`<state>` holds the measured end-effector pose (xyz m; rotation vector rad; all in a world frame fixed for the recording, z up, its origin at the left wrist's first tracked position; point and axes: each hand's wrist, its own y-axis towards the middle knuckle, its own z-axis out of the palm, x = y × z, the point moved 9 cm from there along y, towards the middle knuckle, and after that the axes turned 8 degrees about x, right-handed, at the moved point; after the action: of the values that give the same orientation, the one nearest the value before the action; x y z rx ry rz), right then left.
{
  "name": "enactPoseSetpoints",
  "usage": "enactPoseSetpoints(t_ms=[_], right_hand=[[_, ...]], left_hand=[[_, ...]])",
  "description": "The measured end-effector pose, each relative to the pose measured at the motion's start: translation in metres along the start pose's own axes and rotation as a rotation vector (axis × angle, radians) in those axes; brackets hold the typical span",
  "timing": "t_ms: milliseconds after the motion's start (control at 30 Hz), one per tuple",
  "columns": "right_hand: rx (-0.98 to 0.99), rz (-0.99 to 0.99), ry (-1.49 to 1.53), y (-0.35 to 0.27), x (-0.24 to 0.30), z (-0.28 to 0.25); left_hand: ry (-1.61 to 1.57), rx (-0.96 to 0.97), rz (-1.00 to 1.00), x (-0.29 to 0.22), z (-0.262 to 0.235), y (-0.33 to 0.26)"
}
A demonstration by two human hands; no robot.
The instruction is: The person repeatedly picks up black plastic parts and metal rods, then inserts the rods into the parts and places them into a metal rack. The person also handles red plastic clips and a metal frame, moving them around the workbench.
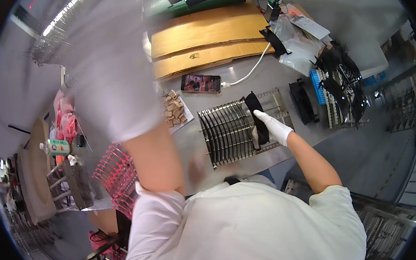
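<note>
Two white-gloved hands, right hand [272,125] grasping flat black piece [255,111] on ribbed metal rack [223,131], left hand [112,88] blurred, grip unclear.

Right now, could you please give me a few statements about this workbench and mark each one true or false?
1. The right hand wears a white glove and holds a black part at the slotted metal rack. True.
2. The phone lies with its screen dark. False: the screen is lit, and a white cable is plugged into it.
3. Flat cardboard sheets lie beyond the phone. True.
4. The slotted metal rack is packed full of black parts. False: most of its slots show empty.
5. The left hand is raised, blurred, close to the camera. True.
</note>
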<state>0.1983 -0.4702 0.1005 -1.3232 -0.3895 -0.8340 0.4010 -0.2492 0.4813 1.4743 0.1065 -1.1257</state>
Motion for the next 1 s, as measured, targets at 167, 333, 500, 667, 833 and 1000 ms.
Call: enactPoseSetpoints(t_ms=[167,333,500,667,833,1000], right_hand=[[-0.001,0.075,-0.313,0.004,-0.005,-0.004],[-0.200,-0.048,-0.815,0.007,0.018,0.007],[-0.380,-0.009,-1.194,-0.043,0.081,0.003],[-1.138,-0.392,-1.191,-0.155,0.140,-0.121],[-1.283,0.282,-1.361,-0.189,0.098,-0.216],[-1.140,0.376,-1.294,-0.182,0.087,-0.246]], left_hand=[[0.617,0.803,0.082,0.028,0.154,-0.011],[0.394,0.515,-0.714,0.098,0.076,-0.051],[0.464,0.483,-0.912,0.191,-0.043,-0.192],[0.452,0.668,-1.427,0.199,-0.068,-0.349],[0.661,0.762,-1.110,0.210,-0.040,-0.357],[0.766,0.835,-1.084,0.210,-0.036,-0.344]])
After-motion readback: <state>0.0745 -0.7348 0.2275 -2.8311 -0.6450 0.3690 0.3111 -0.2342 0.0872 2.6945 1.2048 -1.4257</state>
